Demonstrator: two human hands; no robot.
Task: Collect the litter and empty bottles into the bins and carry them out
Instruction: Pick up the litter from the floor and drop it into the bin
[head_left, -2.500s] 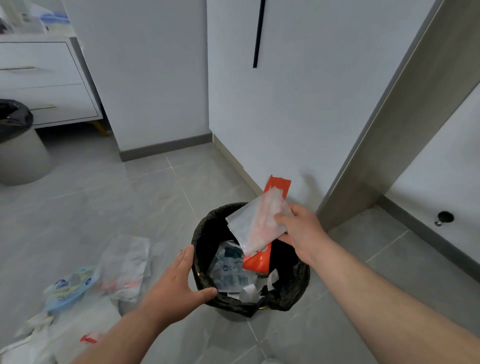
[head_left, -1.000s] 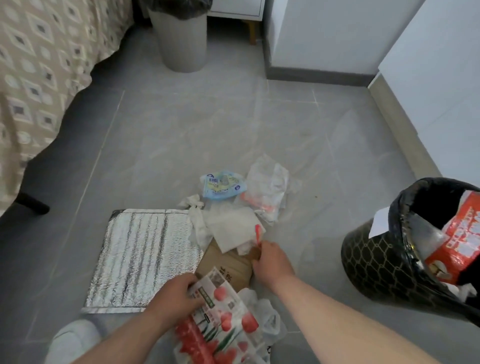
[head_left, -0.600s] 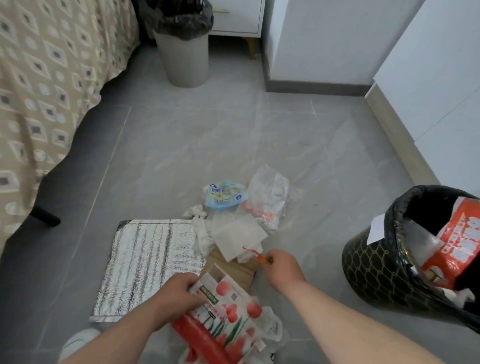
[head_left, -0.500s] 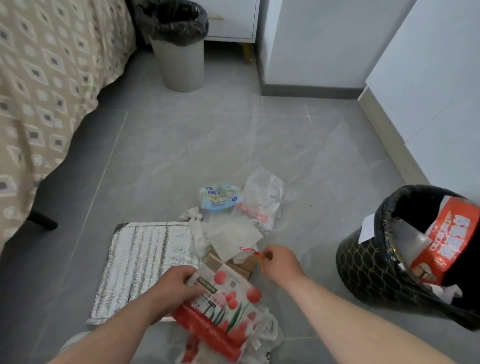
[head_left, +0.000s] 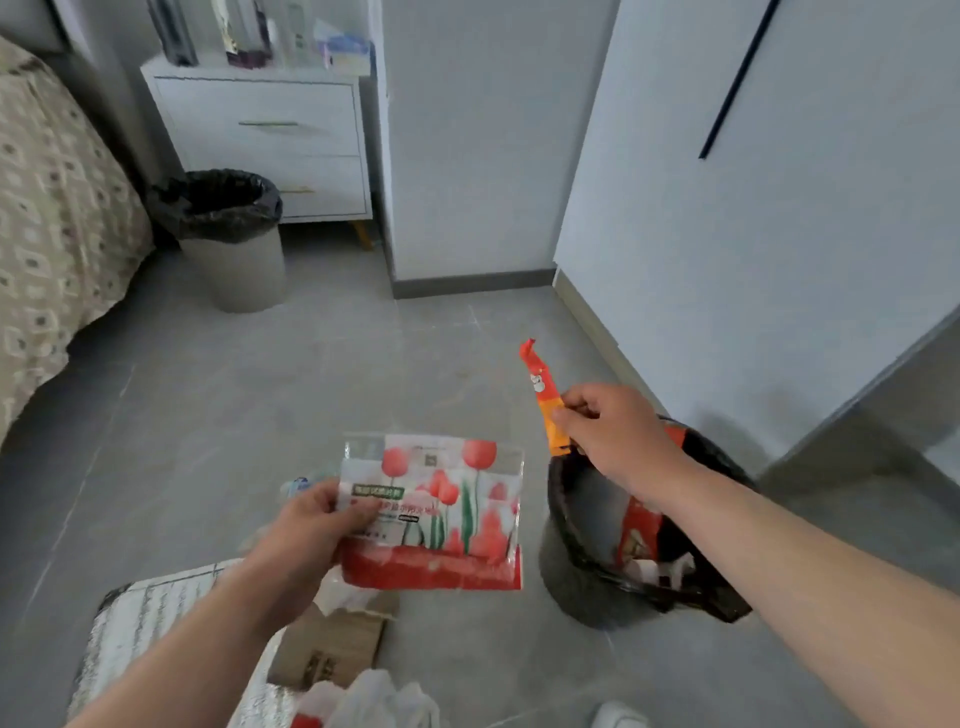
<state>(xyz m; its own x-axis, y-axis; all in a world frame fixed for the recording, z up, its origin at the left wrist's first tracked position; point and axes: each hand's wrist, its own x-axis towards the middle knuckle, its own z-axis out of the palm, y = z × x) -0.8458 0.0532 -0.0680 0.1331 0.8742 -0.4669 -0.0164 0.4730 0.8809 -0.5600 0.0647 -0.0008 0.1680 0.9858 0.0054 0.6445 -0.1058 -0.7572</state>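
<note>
Left hand (head_left: 311, 525): grip clamped on tulip-print wrapper (head_left: 441, 514). Right hand (head_left: 613, 436): grip pinching orange sachet (head_left: 545, 405), just above black-lined bin (head_left: 571, 582) rim.

The head-worn camera is looking forward and down, close above the black bin (head_left: 576, 582), toward the nightstand (head_left: 270, 140) at the floor's (head_left: 260, 415) far edge.

tulip packet (head_left: 441, 514) print blurred, nothing legible

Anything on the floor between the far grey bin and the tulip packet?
No; head view shows bare floor tiles between grey bin and tulip packet.
</note>
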